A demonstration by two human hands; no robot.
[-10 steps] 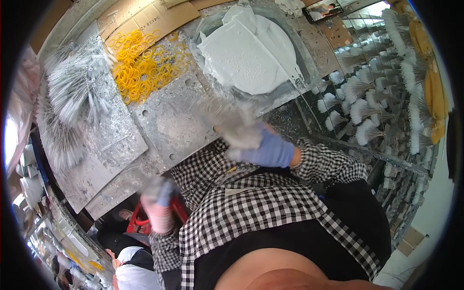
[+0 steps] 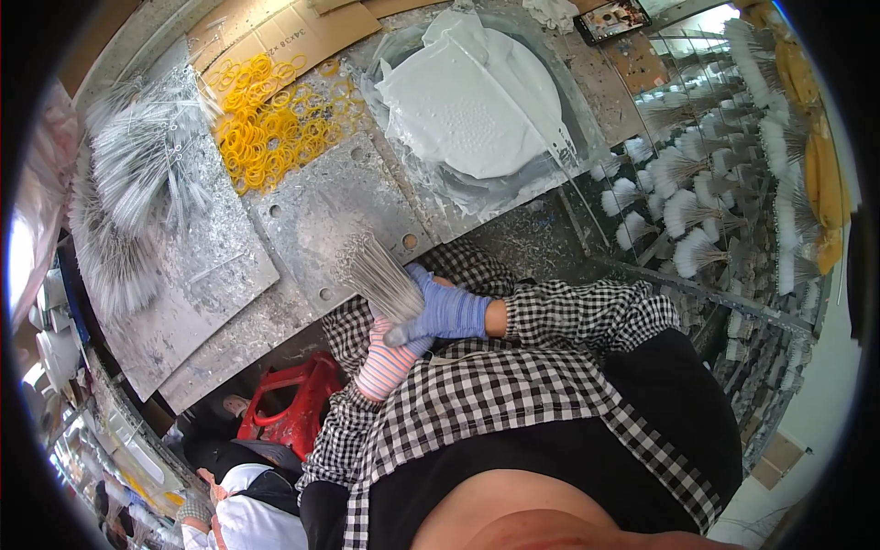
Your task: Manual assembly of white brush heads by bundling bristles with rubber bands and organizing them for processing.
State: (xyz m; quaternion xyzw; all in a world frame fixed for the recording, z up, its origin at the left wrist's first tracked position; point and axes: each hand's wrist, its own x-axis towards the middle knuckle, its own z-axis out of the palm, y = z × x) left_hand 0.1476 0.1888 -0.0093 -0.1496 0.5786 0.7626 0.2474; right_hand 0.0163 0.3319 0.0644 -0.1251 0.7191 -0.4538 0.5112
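My left hand (image 2: 389, 356), in a pink-striped glove, and my right hand (image 2: 451, 307), in a blue glove, meet at the table's near edge. Both are closed round one bundle of thin grey wire-like stalks (image 2: 383, 277), whose free ends fan out toward a metal plate (image 2: 344, 206) with holes in it. The right fingers lap over the left ones, so part of the left grip is hidden. Yellow rubber bands (image 2: 266, 128) lie in a loose heap beyond the plate. Further left is a pile of similar pale stalks (image 2: 147, 174).
A round mass of white paste (image 2: 472, 101) fills a pan at the back, with a stick across it. White-tipped bundles (image 2: 683, 211) stand in a rack at right. A phone (image 2: 612, 20) lies at the far edge. Below left are a red stool (image 2: 293, 403) and another person (image 2: 261, 509).
My left hand has come up and right from beside the red stool to join my right hand. My right hand has moved left and slightly nearer me, and the blurred bundle now shows sharply.
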